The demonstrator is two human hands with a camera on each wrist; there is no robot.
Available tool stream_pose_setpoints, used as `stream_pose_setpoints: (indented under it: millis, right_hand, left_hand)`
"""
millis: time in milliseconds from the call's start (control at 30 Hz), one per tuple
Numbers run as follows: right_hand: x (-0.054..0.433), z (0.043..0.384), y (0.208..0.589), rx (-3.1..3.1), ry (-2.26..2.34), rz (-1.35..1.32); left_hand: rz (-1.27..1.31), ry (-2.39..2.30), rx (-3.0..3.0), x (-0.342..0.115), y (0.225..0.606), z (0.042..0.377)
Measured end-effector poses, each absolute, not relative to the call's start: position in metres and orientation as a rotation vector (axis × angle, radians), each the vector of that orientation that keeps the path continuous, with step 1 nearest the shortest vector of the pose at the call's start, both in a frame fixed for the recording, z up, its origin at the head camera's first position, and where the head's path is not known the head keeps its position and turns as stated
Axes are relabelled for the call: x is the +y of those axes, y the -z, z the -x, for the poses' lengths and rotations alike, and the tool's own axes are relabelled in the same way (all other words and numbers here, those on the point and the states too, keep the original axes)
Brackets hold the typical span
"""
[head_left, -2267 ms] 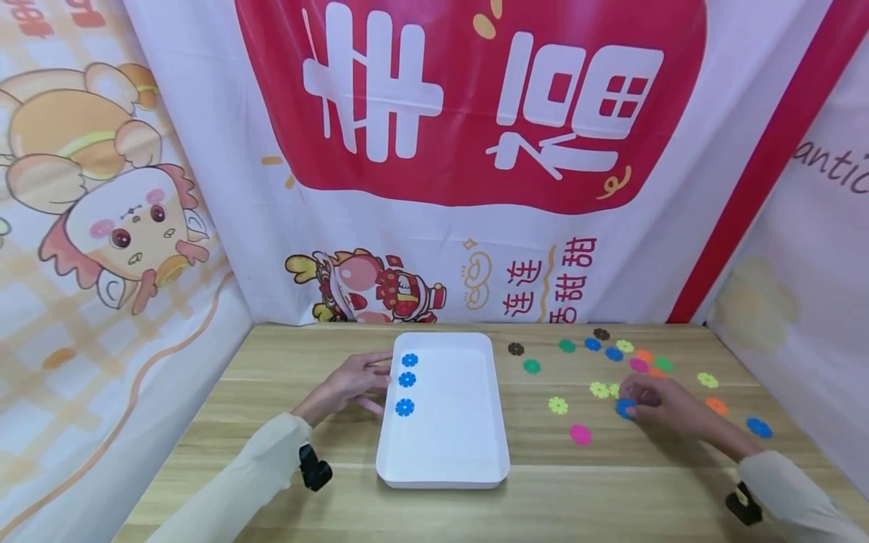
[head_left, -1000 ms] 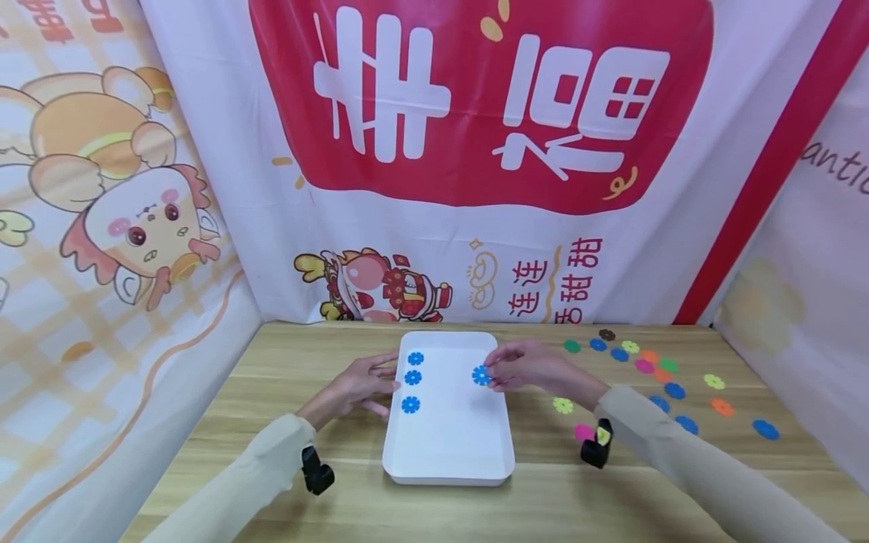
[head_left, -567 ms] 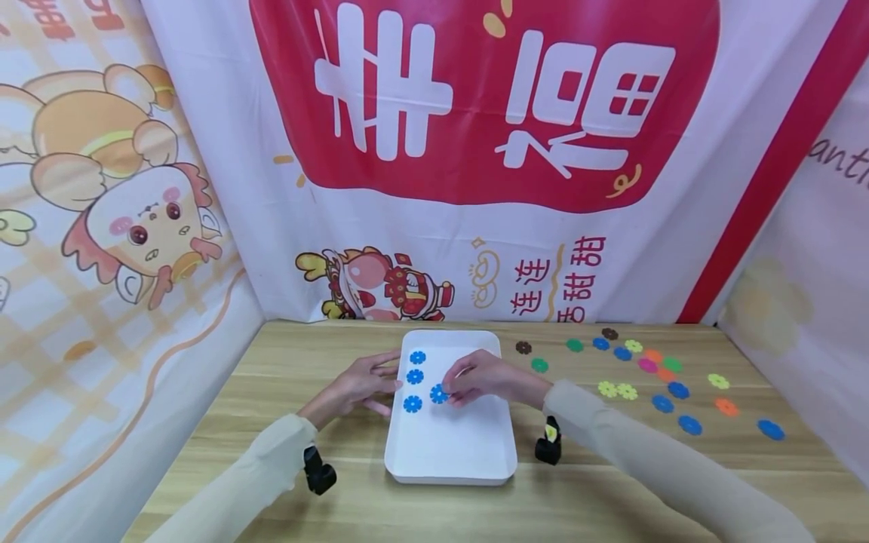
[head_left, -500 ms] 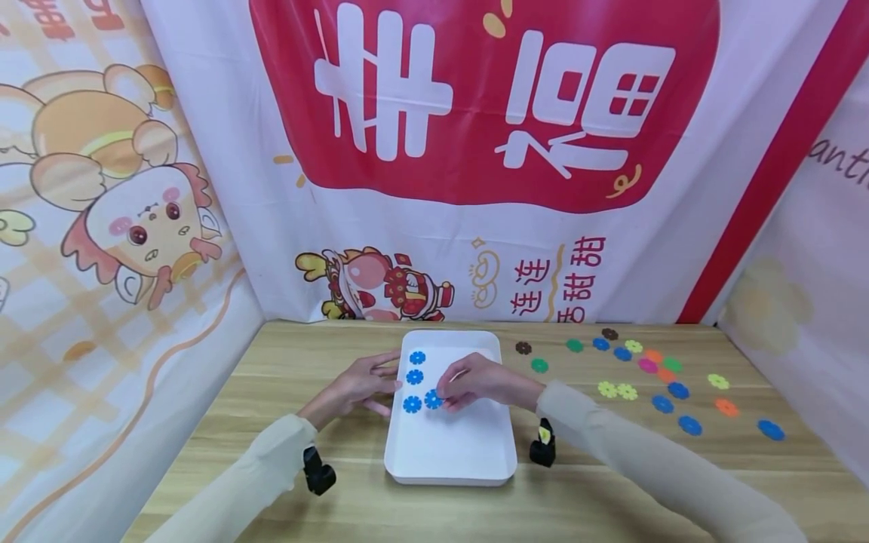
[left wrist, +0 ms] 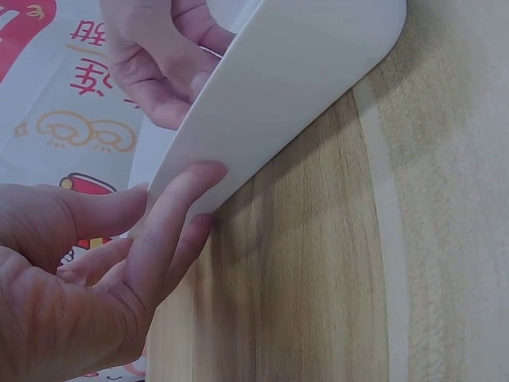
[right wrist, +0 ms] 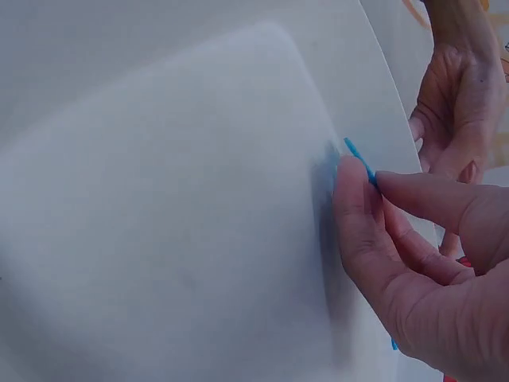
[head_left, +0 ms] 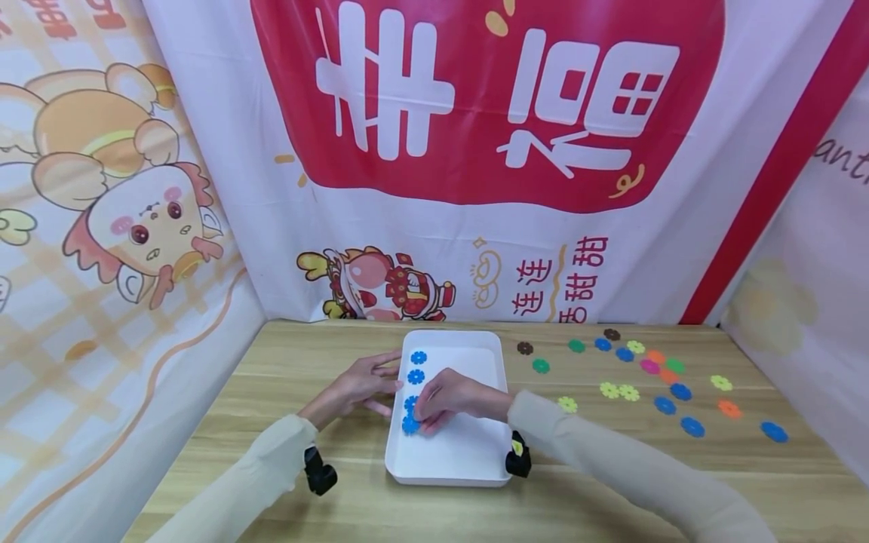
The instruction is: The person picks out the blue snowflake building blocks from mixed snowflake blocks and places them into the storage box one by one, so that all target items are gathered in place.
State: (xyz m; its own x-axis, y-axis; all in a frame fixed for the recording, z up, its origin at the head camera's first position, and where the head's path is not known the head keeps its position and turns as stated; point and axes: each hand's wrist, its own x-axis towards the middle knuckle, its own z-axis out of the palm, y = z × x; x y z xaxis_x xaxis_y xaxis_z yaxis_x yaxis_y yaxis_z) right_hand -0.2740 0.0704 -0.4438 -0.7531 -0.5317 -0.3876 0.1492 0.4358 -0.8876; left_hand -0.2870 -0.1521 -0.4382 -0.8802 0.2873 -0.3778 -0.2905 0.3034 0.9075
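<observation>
A white rectangular tray stands on the wooden table. Inside, along its left side, three blue flower-shaped plastic discs lie in a column. My right hand reaches into the tray and pinches another blue disc between thumb and fingers, just below the lowest of the column; the right wrist view shows this disc edge-on and tilted, near the tray wall. My left hand is at the tray's left side, its extended fingers against the outer wall and the thumb by the rim.
Right of the tray, loose discs are scattered over the table: several blue ones, yellow-green ones, orange ones, green ones, dark brown ones and a pink one. A printed cloth backdrop rises behind the table.
My right hand picked up a blue disc from the table on the right, carried it left over the tray and down to the column's lower end. The left hand stays at the tray's side.
</observation>
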Motion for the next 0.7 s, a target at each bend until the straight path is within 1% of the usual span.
stream_pose_setpoints:
  millis: [433, 700]
  right_hand:
    - [0.056, 0.264, 0.439, 2.207, 1.236, 0.282]
    - [0.058, 0.264, 0.433, 2.330, 1.061, 0.360]
  left_hand:
    - [0.003, -1.606, 2.114, -0.152, 0.438, 0.287]
    - [0.009, -1.597, 2.117, -0.151, 0.438, 0.287]
